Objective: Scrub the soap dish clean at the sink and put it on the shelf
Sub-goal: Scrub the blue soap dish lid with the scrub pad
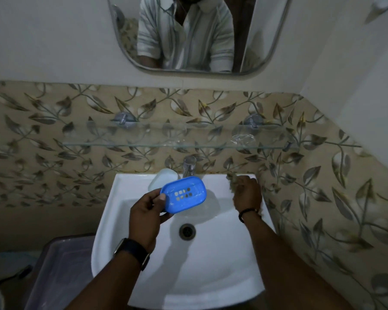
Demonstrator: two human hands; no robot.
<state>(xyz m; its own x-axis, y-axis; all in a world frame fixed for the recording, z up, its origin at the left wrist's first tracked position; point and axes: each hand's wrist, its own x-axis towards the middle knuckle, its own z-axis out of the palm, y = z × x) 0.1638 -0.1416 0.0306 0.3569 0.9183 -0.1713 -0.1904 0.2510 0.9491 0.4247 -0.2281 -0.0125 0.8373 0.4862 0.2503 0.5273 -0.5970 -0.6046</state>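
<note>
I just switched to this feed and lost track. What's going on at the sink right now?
A person stands at the white sink. The left hand holds the blue soap dish by one end over the basin, in front of the tap. The right hand is at the sink's back right corner, curled round what looks like a greenish pad, though it is blurred. The dish is not yet on the glass shelf above.
</note>
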